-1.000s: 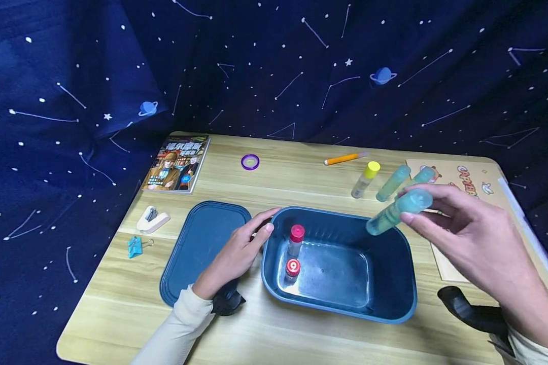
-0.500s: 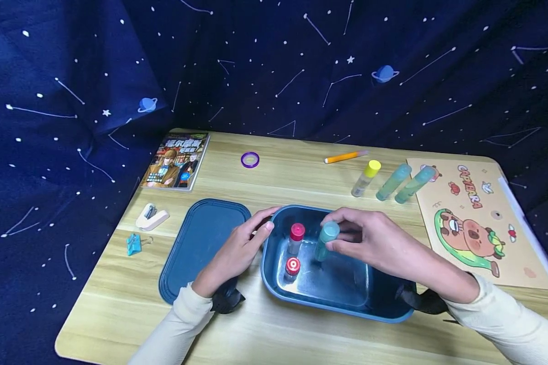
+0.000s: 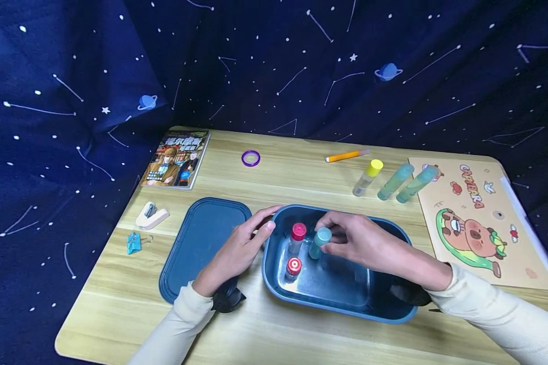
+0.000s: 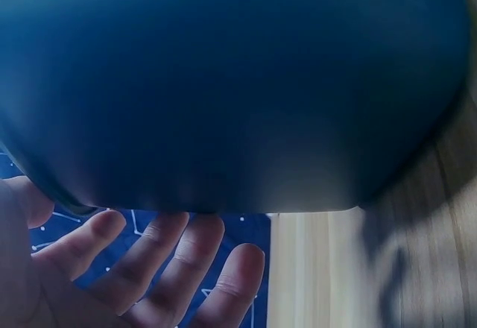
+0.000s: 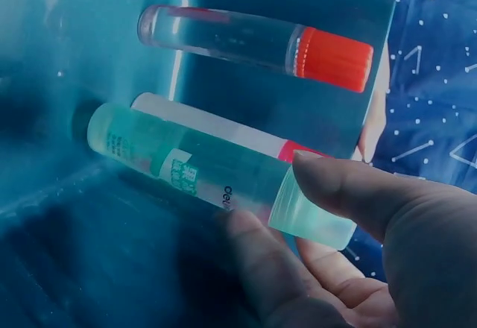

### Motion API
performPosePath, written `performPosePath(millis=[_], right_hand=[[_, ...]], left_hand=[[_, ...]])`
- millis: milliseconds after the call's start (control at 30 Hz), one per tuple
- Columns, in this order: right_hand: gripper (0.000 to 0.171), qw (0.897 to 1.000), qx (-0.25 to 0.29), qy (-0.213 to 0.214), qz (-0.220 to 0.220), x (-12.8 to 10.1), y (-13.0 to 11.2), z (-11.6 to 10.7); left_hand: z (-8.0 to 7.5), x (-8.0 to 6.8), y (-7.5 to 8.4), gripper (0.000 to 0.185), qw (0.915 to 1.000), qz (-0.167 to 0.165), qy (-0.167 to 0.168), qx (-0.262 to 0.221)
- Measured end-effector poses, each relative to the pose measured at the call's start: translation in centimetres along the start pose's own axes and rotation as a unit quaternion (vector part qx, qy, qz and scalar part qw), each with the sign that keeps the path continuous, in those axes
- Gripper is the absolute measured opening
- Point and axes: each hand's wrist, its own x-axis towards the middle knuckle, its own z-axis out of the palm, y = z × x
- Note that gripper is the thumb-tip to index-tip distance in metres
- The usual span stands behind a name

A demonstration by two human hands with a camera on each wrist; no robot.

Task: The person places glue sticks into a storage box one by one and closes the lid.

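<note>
- Your right hand (image 3: pixel 365 243) is now pinching the teal glue stick (image 3: pixel 320 242) down inside the blue box (image 3: pixel 392 309), beside the two red-capped tubes (image 3: pixel 297 236); a second ago it was carrying that stick above the box's far rim, so the stick is nearly set down.
- Your left hand (image 3: pixel 237 251) is staying put, fingers straight and relaxed against the box's left wall, next to the lid (image 3: pixel 201 243) lying on the surface (image 3: pixel 301 177).
- The right wrist view is showing thumb and fingers (image 5: pixel 350 186) gripping the stick's cap end, its base touching the box floor; the head view is hiding that.
- The left wrist view is showing only the box's wall (image 4: pixel 238 89) and your fingers (image 4: pixel 179 261).
</note>
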Motion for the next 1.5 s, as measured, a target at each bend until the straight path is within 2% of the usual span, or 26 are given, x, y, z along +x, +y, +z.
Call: performPosePath(millis=[433,867,1100,1233,1333,1433,1500], right_hand=[[0.023,1.000,-0.002,-0.015,0.013,0.4,0.3,0.1],[0.027,0.998,-0.018,-0.035,0.047,0.5,0.4,0.0],[0.037,0.997,-0.019,-0.036,0.063,0.3,0.1,-0.4],[0.040,0.998,-0.023,-0.017,0.064,-0.4,-0.4,-0.7],[0.040,0.998,-0.042,0.014,0.049,-1.5,-1.0,-1.3],[0.039,0.995,-0.064,0.065,0.026,-3.1,-1.7,-2.3],[0.036,0.991,-0.073,0.114,0.012,-4.3,-1.8,-3.2]], left_hand=[[0.0,0.0,0.0,0.043,1.0000,-0.003,0.000,-0.001],[0.0,0.0,0.1,0.043,1.0000,0.000,0.000,0.001],[0.0,-0.1,0.1,0.043,1.0000,-0.002,-0.002,0.002],[0.1,-0.1,0.1,0.043,1.0000,-0.005,-0.001,0.004],[0.1,-0.1,0.2,0.043,1.0000,-0.002,-0.001,0.005],[0.1,-0.2,0.3,0.043,1.0000,0.000,0.000,0.004],[0.1,-0.2,0.2,0.043,1.0000,-0.001,0.000,0.004]])
